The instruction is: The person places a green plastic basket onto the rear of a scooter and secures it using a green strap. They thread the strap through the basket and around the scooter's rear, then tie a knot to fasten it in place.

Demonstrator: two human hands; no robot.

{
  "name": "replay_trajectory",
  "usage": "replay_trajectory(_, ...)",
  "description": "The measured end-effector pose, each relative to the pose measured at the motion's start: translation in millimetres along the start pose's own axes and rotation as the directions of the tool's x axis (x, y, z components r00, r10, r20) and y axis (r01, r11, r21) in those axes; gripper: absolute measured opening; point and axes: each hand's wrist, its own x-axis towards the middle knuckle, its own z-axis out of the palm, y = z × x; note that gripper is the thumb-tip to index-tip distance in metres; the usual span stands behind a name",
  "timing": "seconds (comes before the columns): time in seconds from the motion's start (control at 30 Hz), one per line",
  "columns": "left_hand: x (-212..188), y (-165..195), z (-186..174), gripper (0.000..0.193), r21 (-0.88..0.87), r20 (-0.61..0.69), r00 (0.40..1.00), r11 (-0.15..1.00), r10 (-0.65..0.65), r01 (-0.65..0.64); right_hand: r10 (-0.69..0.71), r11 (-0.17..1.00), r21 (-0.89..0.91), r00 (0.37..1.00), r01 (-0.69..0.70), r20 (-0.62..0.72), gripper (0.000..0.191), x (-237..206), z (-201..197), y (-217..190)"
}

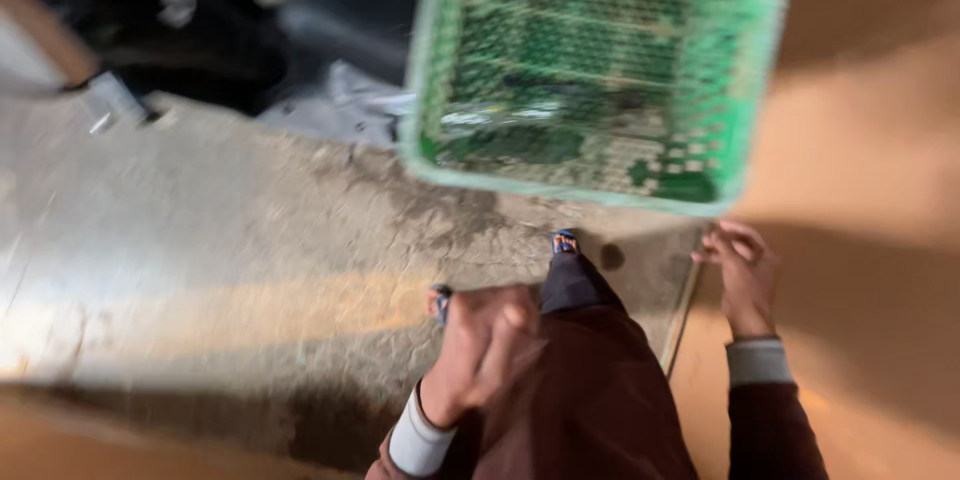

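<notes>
The picture is blurred by motion. My left hand hangs in front of my dark brown trousers, its fingers curled in and nothing visible in them. My right hand reaches out to the right, where its fingertips close on the thin edge of a large tan board. A green plastic lattice crate fills the upper middle, tilted, just beyond my feet. My blue sandals stand on the rough concrete floor.
A dark vehicle body or seat and crumpled grey-white plastic sheeting lie behind the crate at the upper left. A small pale object sits on the floor at far left. Another tan surface crosses the bottom left corner.
</notes>
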Motion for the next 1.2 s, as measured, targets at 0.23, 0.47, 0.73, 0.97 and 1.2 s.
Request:
replay_trajectory(0.23, 94, 47, 116, 0.043, -0.653, 0.608, 0.786, 0.632, 0.109, 0.418, 0.030, 0.980, 0.198, 0.999, -0.036, 0.031, 0.037, 87, -23, -19)
replay_trajectory(0.47, 111, 60, 325, 0.042, -0.421, 0.704, 0.481, 0.238, -0.523, 0.875, -0.012, 1.000, 0.005, 0.921, 0.011, 0.390, 0.039, 210, -19, -16)
replay_trajectory(0.73, 123, 15, 397, 0.024, -0.463, -0.024, 0.295, 0.273, -0.955, 0.843, -0.246, 0.965, 0.109, 0.675, 0.240, 0.695, 0.061, 229, 38, -33)
replay_trajectory(0.97, 156, -7, 402, 0.048, 0.044, -0.262, 0.530, 0.539, -0.806, 0.841, -0.101, 0.994, 0.030, 0.761, 0.107, 0.641, 0.036, 220, 34, -12)
replay_trajectory(1.2, 171, -36, 420, 0.039, 0.370, -0.378, 0.694, 0.587, -0.613, 0.720, -0.070, 0.995, 0.096, 0.760, 0.010, 0.646, 0.016, 240, 19, 18)
